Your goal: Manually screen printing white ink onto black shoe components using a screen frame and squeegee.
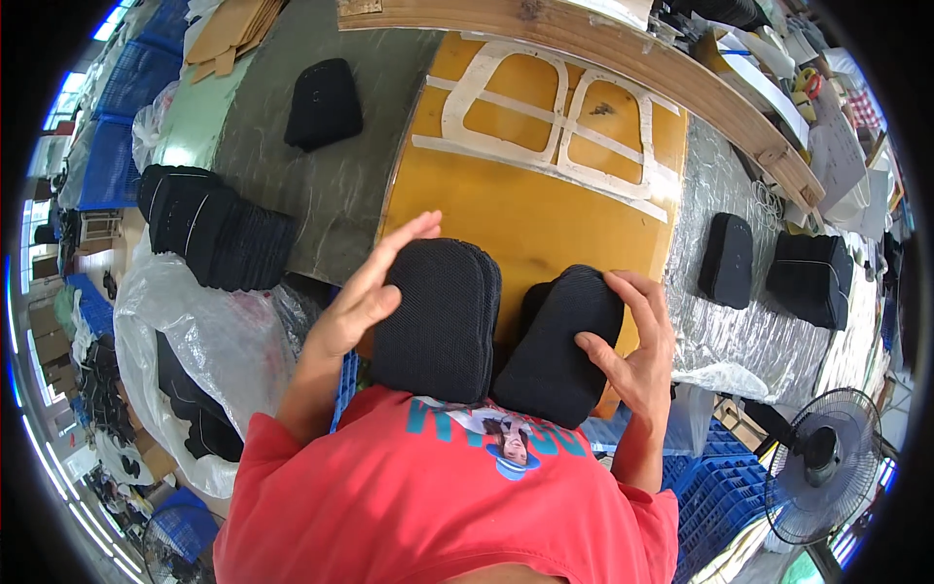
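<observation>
Two small stacks of black fabric-covered pads with rounded tops stand side by side against my shirt, at the near edge of the table. My left hand is beside the left pad stack, fingers stretched out and apart, thumb near its edge. My right hand is at the right pad stack, which leans to the right. Its thumb lies over the face and its fingers curl at the upper right edge. The undersides of both stacks are hidden.
A yellow board carries a white template with two rounded openings. Black pads lie left and right, with bundled stacks nearby. A wooden beam crosses the far side. A fan stands at right.
</observation>
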`<state>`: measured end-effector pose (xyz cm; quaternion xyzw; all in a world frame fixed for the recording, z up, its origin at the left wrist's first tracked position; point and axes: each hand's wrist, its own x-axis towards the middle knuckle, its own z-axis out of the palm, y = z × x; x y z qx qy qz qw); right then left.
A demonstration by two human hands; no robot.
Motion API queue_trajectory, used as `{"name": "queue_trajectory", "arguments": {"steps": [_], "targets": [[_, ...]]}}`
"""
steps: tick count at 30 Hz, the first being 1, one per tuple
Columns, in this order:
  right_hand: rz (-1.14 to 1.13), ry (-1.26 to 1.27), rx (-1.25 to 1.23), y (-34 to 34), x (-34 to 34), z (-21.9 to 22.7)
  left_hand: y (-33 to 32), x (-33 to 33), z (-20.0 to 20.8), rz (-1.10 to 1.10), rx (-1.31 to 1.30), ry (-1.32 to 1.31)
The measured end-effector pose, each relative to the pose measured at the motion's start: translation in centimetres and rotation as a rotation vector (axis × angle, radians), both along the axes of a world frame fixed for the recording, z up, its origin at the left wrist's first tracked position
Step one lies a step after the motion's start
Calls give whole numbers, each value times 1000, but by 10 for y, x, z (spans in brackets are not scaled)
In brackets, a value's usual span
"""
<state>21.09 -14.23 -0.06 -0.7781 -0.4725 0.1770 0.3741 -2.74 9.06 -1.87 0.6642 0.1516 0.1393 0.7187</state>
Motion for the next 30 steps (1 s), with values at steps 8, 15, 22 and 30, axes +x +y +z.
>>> {"name": "queue_trajectory", "arguments": {"steps": [8,15,22,30], "targets": [[90,-283,-10,-3,-14,14,-11,18,8,-145,456,38],[58,-343,18,-7,-23,17,-18,24,15,-12,648,-48],[120,-444,100,-5,-25,13,-17,21,13,-27,684,-71],[202,-251,80,-14,-17,10,-14,14,24,-73,775,34]]}}
